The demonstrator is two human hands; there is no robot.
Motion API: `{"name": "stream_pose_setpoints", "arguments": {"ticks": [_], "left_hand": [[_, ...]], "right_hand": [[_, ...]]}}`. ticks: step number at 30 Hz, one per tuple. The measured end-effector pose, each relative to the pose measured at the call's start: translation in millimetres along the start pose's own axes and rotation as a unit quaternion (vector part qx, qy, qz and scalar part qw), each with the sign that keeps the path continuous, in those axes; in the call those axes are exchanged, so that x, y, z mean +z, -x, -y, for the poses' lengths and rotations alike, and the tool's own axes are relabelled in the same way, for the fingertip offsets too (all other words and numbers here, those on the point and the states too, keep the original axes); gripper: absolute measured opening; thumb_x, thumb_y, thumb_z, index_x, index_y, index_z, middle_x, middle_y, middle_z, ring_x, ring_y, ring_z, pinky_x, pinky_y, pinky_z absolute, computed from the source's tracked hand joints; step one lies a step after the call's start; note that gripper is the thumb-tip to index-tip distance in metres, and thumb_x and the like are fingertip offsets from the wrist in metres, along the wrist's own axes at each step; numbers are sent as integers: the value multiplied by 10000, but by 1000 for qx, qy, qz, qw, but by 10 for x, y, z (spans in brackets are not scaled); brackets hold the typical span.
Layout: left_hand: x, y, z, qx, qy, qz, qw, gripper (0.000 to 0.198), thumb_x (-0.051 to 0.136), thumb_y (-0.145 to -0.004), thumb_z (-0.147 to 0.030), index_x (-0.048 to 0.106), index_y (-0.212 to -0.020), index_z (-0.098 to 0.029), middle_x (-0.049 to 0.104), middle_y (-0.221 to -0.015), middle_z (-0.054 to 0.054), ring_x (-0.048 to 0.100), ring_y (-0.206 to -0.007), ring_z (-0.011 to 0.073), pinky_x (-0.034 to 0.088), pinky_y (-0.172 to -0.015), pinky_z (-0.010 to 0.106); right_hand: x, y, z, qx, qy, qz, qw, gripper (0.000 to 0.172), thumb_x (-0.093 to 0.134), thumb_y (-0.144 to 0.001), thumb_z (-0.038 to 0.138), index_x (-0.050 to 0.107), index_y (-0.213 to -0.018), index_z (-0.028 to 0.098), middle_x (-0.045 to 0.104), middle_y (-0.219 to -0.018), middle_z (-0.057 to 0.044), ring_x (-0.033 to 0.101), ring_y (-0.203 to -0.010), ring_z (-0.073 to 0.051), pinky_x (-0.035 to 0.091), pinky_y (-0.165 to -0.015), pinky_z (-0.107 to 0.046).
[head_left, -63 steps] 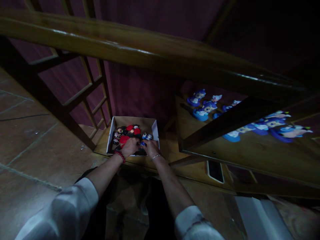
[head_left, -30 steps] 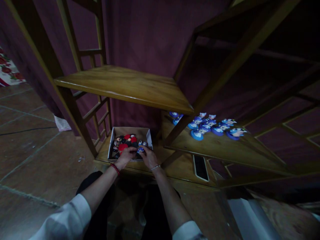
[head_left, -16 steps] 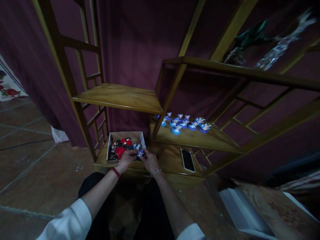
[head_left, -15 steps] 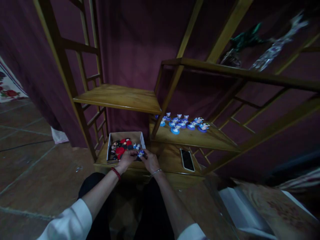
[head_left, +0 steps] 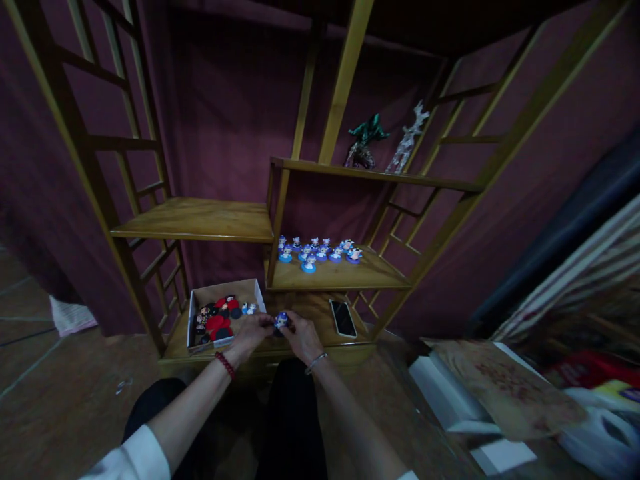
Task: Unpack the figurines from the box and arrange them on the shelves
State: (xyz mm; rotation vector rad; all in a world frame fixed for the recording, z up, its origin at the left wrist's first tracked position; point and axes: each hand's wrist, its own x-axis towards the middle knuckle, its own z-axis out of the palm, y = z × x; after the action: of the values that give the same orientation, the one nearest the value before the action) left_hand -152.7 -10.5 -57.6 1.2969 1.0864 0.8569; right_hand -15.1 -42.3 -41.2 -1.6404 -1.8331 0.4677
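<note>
A small blue-and-white figurine (head_left: 281,321) is held up between both hands, just right of the box. My left hand (head_left: 251,333), with a red bead bracelet at the wrist, pinches its left side. The fingers of my right hand (head_left: 303,337) close on its right side; a silver bangle circles that wrist. At my left stands an open cardboard box (head_left: 227,291) holding red and black figurines (head_left: 219,327) and a few small blue-and-white ones (head_left: 249,308). Several similar blue and purple figurines (head_left: 309,265) stand in a group on the shelf (head_left: 360,277) ahead.
A phone (head_left: 343,319) lies on the bottom board, right of my hands. Above are a left wooden shelf (head_left: 200,219) and a higher one bearing a green statuette (head_left: 367,141) and a clear deer-like ornament (head_left: 409,139). Cartons (head_left: 450,393) sit on the floor at right.
My view has swung to the right and up, so the cabinet appears shifted left. Both hands still hold the figurine, now further right of the box.
</note>
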Motion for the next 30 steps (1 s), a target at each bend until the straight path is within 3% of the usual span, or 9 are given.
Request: {"name": "stream_pose_setpoints", "arguments": {"ticks": [14,21,26,30], "left_hand": [[644,7,-578,82,-15,64,994,217,545,-593,-41,607,-788,-113,653,-812,47,579,-754,125,431,-729,224],[882,-210,-635,156,-29,52,986,206,558,-608,-57,616,-791,-132,651,-826,42,585,-770,129,452,-719,227],[1063,-305,-807,117,17,42,992,196,524,-628,-20,585,-779,-129,628,-752,22,573,-621,94,473,-578,200],[1159,-451,-860,126,12,-16,992,198,549,-628,-35,586,-802,-122,603,-690,5,550,-564,73,466,-566,189]], "right_hand": [[-821,124,-214,-21,-7,-63,998,256,532,-693,156,565,-943,199,638,-878,-32,598,-784,-152,463,-719,-266],[-1144,-10,-360,-44,5,-73,996,198,521,-694,188,585,-880,206,635,-797,-5,582,-709,-133,450,-679,-243],[-1356,-108,-353,-30,4,-81,996,180,529,-688,209,587,-859,208,643,-759,0,586,-681,-131,444,-650,-229],[-1470,-215,-369,-5,-28,-87,996,185,537,-684,205,581,-863,188,648,-751,-7,595,-675,-129,449,-631,-220]]}}
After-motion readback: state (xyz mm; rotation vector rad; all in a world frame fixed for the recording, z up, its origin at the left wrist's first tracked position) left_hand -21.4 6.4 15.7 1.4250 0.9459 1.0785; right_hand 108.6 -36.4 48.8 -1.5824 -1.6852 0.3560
